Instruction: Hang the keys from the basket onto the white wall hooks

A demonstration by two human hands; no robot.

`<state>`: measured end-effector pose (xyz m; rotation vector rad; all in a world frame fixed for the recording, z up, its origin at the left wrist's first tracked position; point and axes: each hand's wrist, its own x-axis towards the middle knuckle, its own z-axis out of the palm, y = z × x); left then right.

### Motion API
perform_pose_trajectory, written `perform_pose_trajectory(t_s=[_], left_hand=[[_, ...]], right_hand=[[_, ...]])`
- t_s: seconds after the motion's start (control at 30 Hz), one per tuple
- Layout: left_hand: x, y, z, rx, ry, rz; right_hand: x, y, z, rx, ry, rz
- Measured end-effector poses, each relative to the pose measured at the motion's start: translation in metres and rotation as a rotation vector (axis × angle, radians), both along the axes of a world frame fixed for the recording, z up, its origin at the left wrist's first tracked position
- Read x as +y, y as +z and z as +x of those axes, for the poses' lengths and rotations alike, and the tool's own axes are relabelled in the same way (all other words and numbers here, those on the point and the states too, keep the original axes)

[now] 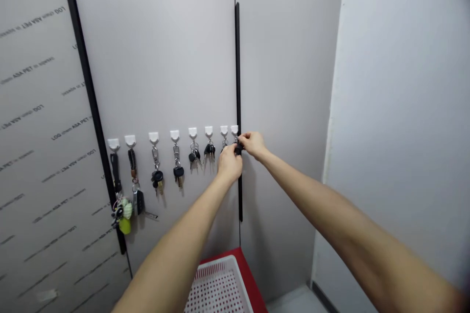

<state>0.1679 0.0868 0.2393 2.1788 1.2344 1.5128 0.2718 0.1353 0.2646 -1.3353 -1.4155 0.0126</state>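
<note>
Both my hands meet at the rightmost white hook (234, 129), beside the black door handle strip. My left hand (229, 164) is closed, pinching a black-headed key (238, 148) from below. With thumb and forefinger together, my right hand (253, 144) grips the metal key ring just under that hook; the ring is mostly hidden by the fingers. Another bunch of keys (224, 144) hangs close by on the left, partly behind my left hand. Further left, more bunches hang on their hooks, among them keys with black heads (209, 148).
Several hooks run leftward in a row, the far-left one carrying a black strap (116, 173) with green charms (125, 215). A tall black handle strip (238, 73) stands behind my hands. Below is a white perforated basket (235, 274) on a red surface (253, 283). A white wall (396, 83) rises at right.
</note>
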Motion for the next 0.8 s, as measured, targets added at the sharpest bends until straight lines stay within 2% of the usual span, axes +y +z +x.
perform_pose_trajectory(t_s=[0.13, 0.27, 0.37, 0.5, 0.57, 0.63, 0.7, 0.8], left_hand=[[0.01, 0.003, 0.005, 0.041, 0.028, -0.036], [0.009, -0.008, -0.001, 0.065, 0.009, -0.115], [0.004, -0.027, -0.014, 0.044, -0.036, -0.164], [-0.002, -0.063, -0.041, -0.065, -0.03, -0.263], [-0.006, -0.076, -0.06, -0.171, 0.009, -0.3], [-0.012, -0.078, -0.079, -0.299, 0.045, -0.282], [-0.024, -0.066, -0.098, -0.429, 0.031, -0.178], [-0.05, -0.032, -0.12, -0.567, -0.099, 0.064]], right_hand=[[0.009, 0.012, 0.0, -0.054, -0.148, -0.028], [0.012, 0.01, 0.0, -0.125, -0.22, -0.128], [0.008, -0.004, 0.002, -0.161, -0.214, -0.148], [-0.005, -0.042, 0.0, -0.095, -0.176, -0.102], [-0.016, -0.061, -0.009, -0.041, -0.111, -0.102], [-0.03, -0.072, -0.026, -0.015, 0.031, -0.103], [-0.05, -0.071, -0.049, 0.005, 0.231, -0.038], [-0.085, -0.052, -0.088, 0.088, 0.55, 0.17]])
